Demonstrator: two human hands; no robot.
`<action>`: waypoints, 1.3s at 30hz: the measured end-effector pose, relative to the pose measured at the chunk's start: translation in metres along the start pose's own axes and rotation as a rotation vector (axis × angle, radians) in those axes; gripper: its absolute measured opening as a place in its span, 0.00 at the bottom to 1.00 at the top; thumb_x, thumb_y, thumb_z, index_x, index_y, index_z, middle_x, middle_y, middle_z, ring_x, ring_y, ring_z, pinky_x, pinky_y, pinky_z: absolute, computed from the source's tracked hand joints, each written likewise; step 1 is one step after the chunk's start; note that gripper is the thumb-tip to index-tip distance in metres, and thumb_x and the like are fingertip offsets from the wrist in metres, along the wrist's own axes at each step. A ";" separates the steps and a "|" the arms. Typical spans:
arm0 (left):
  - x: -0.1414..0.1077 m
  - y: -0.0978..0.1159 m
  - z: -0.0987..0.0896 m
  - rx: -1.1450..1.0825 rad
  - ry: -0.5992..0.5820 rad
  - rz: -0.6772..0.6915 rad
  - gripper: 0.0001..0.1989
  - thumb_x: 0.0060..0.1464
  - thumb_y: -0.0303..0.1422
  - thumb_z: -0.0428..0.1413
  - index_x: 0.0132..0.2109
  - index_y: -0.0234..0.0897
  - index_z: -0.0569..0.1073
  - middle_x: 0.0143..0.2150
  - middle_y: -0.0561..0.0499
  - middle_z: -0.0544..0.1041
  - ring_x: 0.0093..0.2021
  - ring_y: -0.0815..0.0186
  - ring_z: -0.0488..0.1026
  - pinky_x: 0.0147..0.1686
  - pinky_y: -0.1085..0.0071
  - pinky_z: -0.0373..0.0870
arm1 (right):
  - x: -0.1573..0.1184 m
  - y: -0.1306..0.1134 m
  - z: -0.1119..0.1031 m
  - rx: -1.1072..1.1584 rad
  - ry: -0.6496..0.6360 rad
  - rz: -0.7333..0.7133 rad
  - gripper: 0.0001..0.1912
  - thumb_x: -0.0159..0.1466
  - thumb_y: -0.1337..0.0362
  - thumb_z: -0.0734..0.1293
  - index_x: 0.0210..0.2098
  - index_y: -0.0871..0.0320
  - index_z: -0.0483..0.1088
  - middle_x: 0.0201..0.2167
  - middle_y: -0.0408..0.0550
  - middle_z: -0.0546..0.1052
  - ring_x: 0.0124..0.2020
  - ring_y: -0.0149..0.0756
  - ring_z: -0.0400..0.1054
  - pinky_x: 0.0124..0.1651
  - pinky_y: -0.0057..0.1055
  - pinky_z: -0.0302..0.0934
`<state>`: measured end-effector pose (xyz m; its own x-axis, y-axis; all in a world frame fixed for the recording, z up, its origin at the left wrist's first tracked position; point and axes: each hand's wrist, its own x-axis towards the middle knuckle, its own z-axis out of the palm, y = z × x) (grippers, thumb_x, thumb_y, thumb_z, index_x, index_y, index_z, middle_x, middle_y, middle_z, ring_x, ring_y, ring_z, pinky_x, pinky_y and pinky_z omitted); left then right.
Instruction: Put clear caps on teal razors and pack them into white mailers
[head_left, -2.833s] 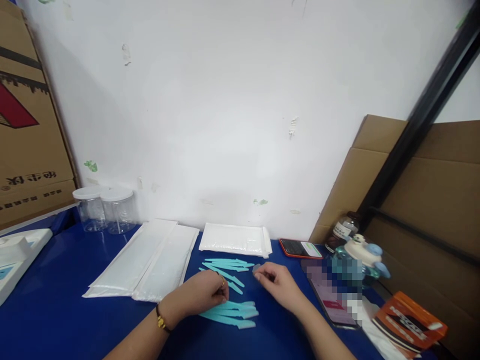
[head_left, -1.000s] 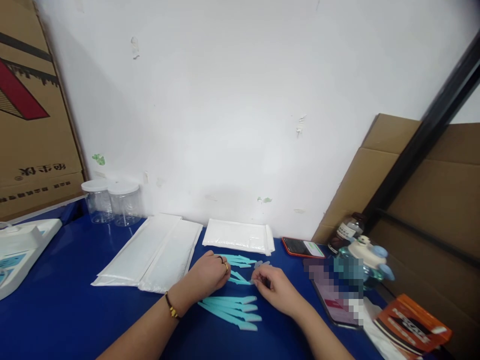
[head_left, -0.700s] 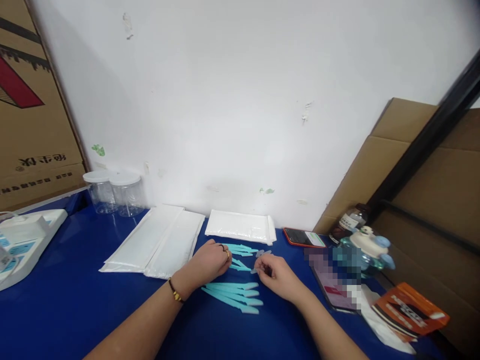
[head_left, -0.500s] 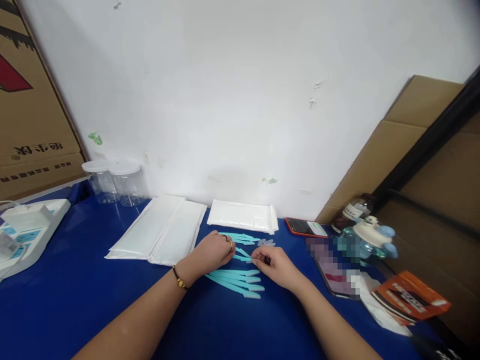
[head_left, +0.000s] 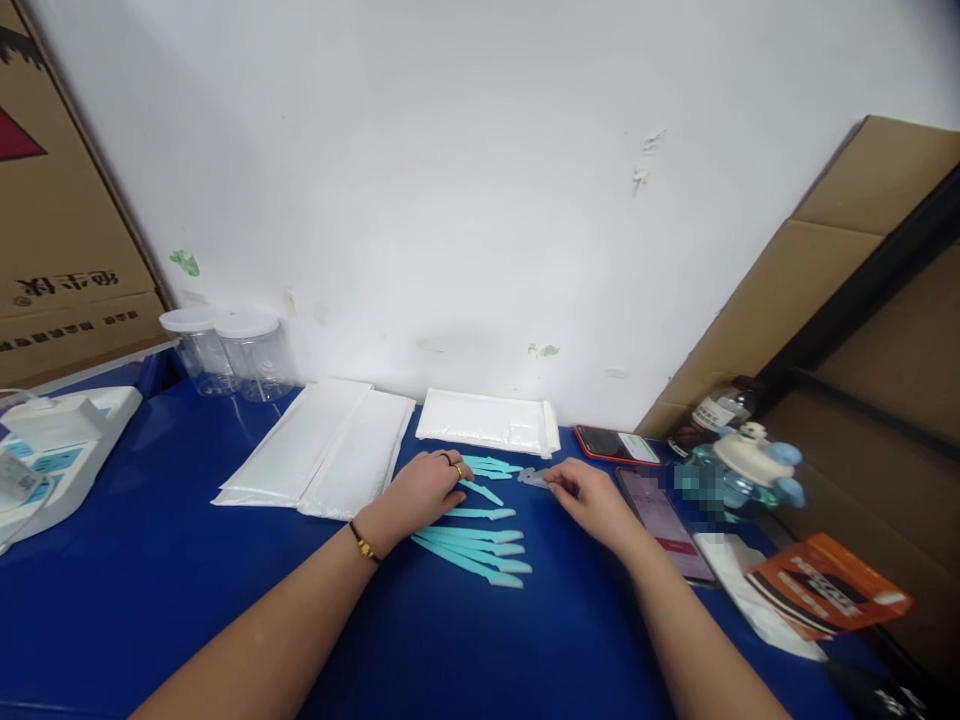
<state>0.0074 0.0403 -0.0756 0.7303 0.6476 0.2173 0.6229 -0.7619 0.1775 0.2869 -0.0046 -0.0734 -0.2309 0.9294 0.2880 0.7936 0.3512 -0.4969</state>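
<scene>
Several turquoise eyebrow razors (head_left: 472, 552) lie fanned out on the blue table, their blade ends pointing right. My left hand (head_left: 427, 488), with a ring and a bracelet, has its fingers curled round an eyebrow razor whose blade end sticks out to the right. Another razor (head_left: 484, 514) lies just below that hand, and further razors (head_left: 491, 466) are beyond its fingertips. With thumb and fingers pinched, my right hand (head_left: 596, 502) takes hold of a translucent blade cap (head_left: 538, 480) beside other small caps. The fingertips partly hide these caps.
White padded envelopes (head_left: 330, 450) lie at left, another (head_left: 486, 420) by the wall. Two clear jars (head_left: 255, 355) and a power strip (head_left: 90, 450) stand farther left. At right are two phones (head_left: 616, 445), a bottle (head_left: 709, 415), a teal cup (head_left: 742, 475) and an orange pouch (head_left: 832, 590).
My right hand has moved right and away from the razor near my left hand to the small translucent caps. A razor now lies uncovered below my left hand. The view has shifted slightly.
</scene>
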 end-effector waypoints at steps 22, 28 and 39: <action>0.005 0.004 -0.001 0.207 0.001 0.048 0.08 0.54 0.28 0.49 0.28 0.36 0.69 0.24 0.53 0.72 0.26 0.67 0.69 0.31 0.69 0.56 | 0.005 -0.014 0.025 -0.297 -0.062 -0.095 0.05 0.59 0.69 0.58 0.30 0.58 0.65 0.28 0.45 0.69 0.28 0.32 0.63 0.32 0.27 0.55; 0.004 -0.002 0.006 0.166 -0.008 0.072 0.05 0.49 0.25 0.50 0.30 0.37 0.69 0.27 0.52 0.73 0.29 0.65 0.70 0.31 0.71 0.58 | 0.002 -0.012 0.023 0.073 -0.062 -0.026 0.11 0.60 0.70 0.56 0.37 0.56 0.67 0.27 0.41 0.70 0.25 0.29 0.62 0.31 0.26 0.57; 0.003 -0.005 0.007 0.082 -0.004 0.037 0.06 0.51 0.26 0.50 0.34 0.38 0.71 0.30 0.51 0.75 0.33 0.63 0.72 0.34 0.70 0.63 | -0.011 -0.077 0.017 0.164 -0.255 -0.213 0.10 0.59 0.70 0.59 0.37 0.56 0.69 0.35 0.47 0.70 0.30 0.30 0.65 0.27 0.23 0.58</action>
<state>0.0087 0.0460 -0.0828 0.7541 0.6194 0.2185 0.6164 -0.7823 0.0903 0.2186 -0.0396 -0.0518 -0.5308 0.8245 0.1961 0.6164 0.5344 -0.5783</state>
